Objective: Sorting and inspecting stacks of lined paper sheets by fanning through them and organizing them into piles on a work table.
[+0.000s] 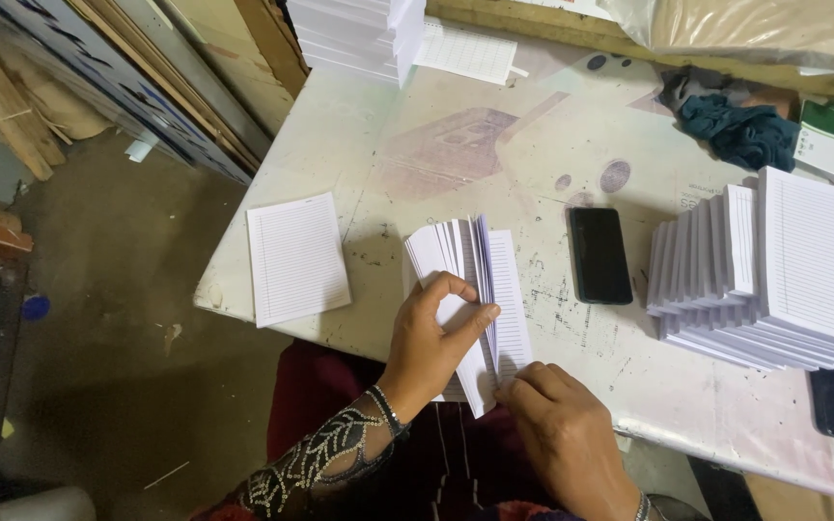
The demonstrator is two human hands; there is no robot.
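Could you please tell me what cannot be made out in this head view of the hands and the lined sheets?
- Lower sheets of the fanned stack: covered by the left hand and right hand.
- Stepped pile of pads: cut off by the right edge.
- White stack: cut off by the top edge.
- Ruled print: too small to read.

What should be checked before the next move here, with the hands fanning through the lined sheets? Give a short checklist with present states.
1. Left hand grips the fanned lined sheets, thumb and fingers pinching them: ok.
2. Right hand presses the sheets' lower edge to the table: ok.
3. Black phone lies apart from the sheets, to their right: ok.
4. Single lined sheet lies flat near the table's left edge, fully on it: ok.
5. Staggered stack of pads stands steady: cannot tell.
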